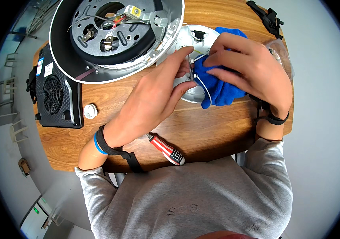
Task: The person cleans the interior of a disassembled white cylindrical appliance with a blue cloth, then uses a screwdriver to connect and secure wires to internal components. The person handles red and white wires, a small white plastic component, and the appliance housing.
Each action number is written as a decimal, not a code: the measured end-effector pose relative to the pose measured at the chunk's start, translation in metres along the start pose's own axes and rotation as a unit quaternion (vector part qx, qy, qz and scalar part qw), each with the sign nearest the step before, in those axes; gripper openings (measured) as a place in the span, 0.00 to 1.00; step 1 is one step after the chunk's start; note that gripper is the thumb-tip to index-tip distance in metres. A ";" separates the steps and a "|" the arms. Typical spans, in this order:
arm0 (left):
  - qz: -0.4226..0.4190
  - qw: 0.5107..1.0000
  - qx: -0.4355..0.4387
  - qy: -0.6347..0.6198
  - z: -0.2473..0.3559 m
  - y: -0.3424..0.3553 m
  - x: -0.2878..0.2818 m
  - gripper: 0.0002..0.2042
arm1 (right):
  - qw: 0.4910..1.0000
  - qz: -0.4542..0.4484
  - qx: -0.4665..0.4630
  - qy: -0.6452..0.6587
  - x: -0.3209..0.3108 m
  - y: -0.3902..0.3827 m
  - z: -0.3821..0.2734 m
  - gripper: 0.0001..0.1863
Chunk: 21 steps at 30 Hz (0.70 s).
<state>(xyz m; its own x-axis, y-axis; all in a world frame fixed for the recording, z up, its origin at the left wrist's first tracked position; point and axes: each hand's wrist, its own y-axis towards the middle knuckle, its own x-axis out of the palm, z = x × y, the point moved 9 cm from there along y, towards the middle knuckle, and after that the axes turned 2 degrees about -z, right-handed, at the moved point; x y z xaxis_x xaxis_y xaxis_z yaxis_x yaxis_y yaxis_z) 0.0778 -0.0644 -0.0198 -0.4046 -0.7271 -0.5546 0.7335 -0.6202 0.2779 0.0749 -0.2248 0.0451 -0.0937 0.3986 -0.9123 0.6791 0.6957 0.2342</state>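
My left hand (pixel 154 95) is closed, with thumb and fingertips gripping the edges of a thin flat part (pixel 191 68) seen nearly edge-on. Small white connectors and a white wire (pixel 206 88) come off its right side. A crumpled blue cloth (pixel 222 91) lies just right of that part. My right hand (pixel 253 65) is curled over the cloth, its thumb and fingers closing on a fold beside the connectors. Beneath both hands sits a round white housing (pixel 193 96), partly hidden by the cloth and fingers.
At the upper left stands a large round lamp-like housing (pixel 116 73) with exposed wires. A black fan unit (pixel 56 89), a white cap (pixel 90 111) and a red-and-white-handled screwdriver (pixel 166 149) lie on the wooden table (pixel 114 99). Black straps (pixel 266 18) and a clear bag (pixel 281 55) are at right.
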 end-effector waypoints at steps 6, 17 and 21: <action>0.001 0.999 0.027 0.038 0.003 -0.002 -0.001 0.36 | 0.999 0.037 -0.036 -0.004 0.004 0.005 -0.006 0.10; -0.025 0.999 0.012 0.022 -0.002 -0.004 0.004 0.36 | 0.999 -0.004 -0.050 0.007 0.013 0.002 -0.012 0.07; -0.023 0.999 0.025 0.007 -0.001 -0.004 0.007 0.36 | 0.998 -0.042 -0.045 0.010 0.005 -0.002 -0.008 0.06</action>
<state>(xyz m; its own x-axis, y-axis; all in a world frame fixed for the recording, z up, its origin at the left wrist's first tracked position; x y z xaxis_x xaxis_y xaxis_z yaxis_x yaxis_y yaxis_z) 0.0727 -0.0667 -0.0253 -0.4297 -0.6938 -0.5779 0.6866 -0.6667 0.2900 0.0675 -0.2201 0.0430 -0.1627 0.3478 -0.9234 0.6004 0.7775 0.1871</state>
